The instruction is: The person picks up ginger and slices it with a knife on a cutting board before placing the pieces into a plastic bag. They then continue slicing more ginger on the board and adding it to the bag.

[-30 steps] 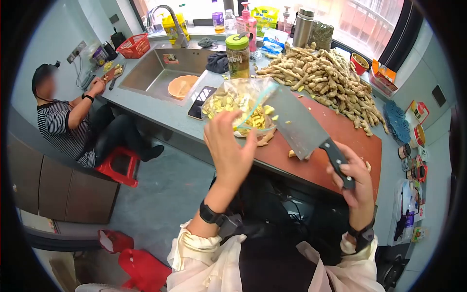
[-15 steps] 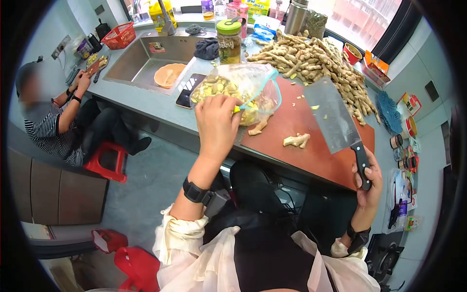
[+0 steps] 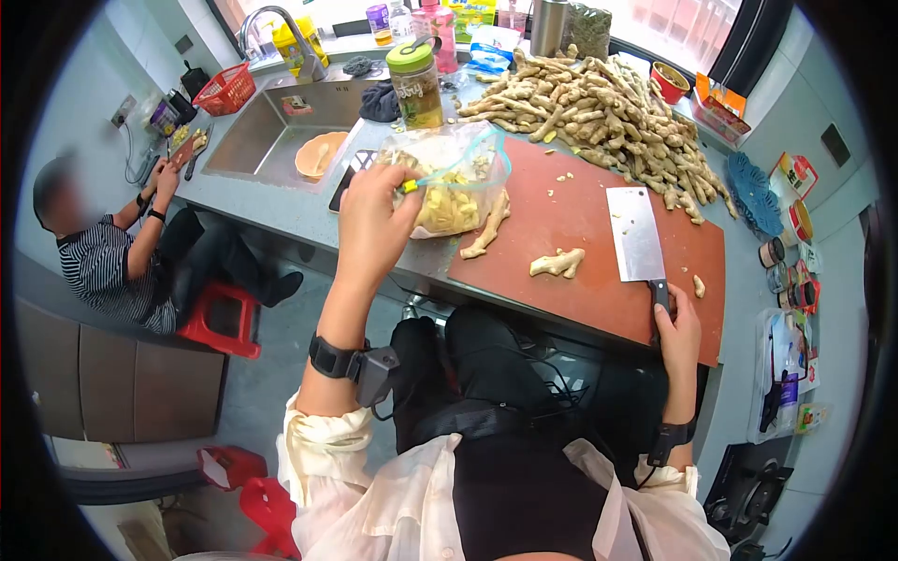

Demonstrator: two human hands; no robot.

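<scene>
My left hand (image 3: 379,220) is closed on the near rim of a clear zip bag (image 3: 491,173), with a small bright yellow piece showing at the fingertips. Pale yellow cut ginger (image 3: 449,204) fills the bag's lower part. My right hand (image 3: 680,329) wraps round the black handle of a cleaver (image 3: 636,234), whose blade lies flat on the reddish-brown cutting board (image 3: 571,220). Between the hands, a knobby ginger root (image 3: 558,263) rests on the board. Another ginger root (image 3: 488,229) lies against the bag's right side, and a small ginger piece (image 3: 699,286) sits right of the cleaver.
A large ginger heap (image 3: 599,117) covers the back of the board and counter. Behind the bag stands a green-lidded jar (image 3: 414,89). Left of it is a sink (image 3: 271,122) holding an orange bowl (image 3: 318,154). At far left, a seated person (image 3: 122,243) handles something over the counter.
The cleaver has come down from a raised tilt to lie flat on the board, my right hand still on its handle. My left hand and the bag's rim have shifted left in view.
</scene>
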